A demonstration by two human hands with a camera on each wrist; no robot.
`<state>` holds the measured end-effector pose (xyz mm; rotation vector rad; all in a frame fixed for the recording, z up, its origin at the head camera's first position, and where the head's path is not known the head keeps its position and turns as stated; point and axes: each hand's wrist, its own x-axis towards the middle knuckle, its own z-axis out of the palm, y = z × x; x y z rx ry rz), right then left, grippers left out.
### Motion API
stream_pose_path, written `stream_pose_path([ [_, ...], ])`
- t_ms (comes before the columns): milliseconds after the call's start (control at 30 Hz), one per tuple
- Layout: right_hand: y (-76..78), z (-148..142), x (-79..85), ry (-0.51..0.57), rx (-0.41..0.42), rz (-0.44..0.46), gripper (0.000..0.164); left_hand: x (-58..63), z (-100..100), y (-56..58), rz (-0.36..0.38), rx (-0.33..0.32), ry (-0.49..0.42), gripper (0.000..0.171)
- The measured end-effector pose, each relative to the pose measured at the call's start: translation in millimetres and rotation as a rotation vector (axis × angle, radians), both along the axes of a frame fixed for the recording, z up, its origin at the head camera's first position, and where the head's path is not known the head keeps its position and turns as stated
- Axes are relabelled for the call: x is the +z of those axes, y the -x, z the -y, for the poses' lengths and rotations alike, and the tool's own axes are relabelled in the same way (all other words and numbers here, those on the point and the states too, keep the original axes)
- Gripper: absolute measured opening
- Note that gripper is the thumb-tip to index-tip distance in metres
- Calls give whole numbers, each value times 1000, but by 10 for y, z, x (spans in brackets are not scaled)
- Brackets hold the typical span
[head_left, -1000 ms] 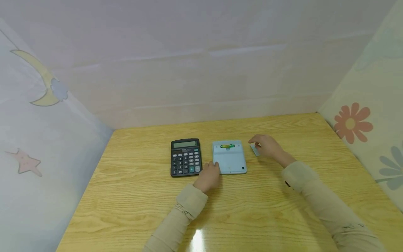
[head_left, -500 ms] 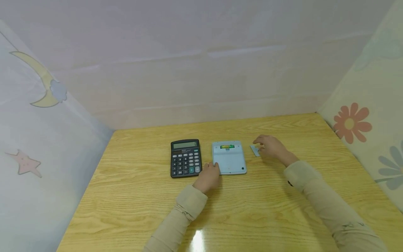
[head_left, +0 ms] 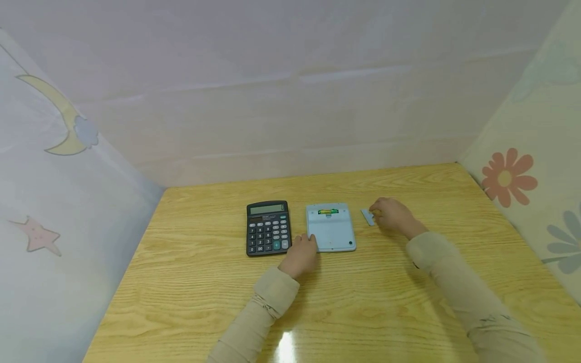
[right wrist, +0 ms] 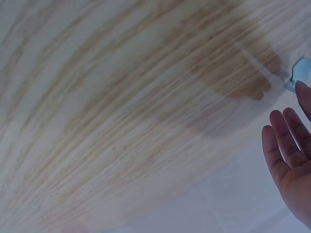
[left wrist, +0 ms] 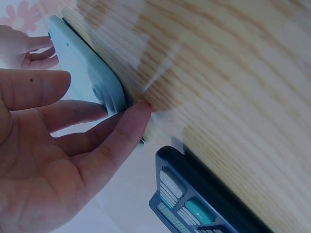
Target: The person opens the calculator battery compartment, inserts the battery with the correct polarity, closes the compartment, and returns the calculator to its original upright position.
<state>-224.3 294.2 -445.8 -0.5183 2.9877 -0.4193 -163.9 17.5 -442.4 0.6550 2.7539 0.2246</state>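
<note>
A light blue calculator (head_left: 333, 234) lies face down with its battery compartment uncovered, and a green battery (head_left: 328, 212) sits inside. My left hand (head_left: 300, 254) touches its near left corner; in the left wrist view the fingers (left wrist: 112, 150) are extended along that corner. To the right, a small light blue battery cover (head_left: 367, 217) lies on the table. My right hand (head_left: 394, 216) is over its right side, fingertips right at the edge. In the right wrist view several fingers (right wrist: 286, 145) reach out loosely, one tip beside the cover (right wrist: 302, 70).
A black calculator (head_left: 269, 229) lies face up just left of the blue one, close to my left hand. The wooden table (head_left: 181, 292) meets a pale wall cloth (head_left: 290, 126) at the back, with printed cloths at both sides.
My right hand first drew slightly right off the battery cover, then its fingertips came down together at the cover's right edge. The left hand and both calculators have stayed put.
</note>
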Motion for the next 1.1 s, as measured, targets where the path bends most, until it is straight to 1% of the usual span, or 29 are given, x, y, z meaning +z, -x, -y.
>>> stream_pose_path([
  [267,10,31,-4,-17,-18,18,27,12,0,-15,12,5,-11,49],
  [600,31,47,-58,-47,-18,-4,23,-8,-5,-3,-17,-7,0,49],
  [900,51,50,-136,-41,-30,-34,20,-10,-9,-6,-23,2,-4,49],
  [1100,34,62,-128,-28,-35,-31,21,-2,-1,-5,-16,1,-3,50],
])
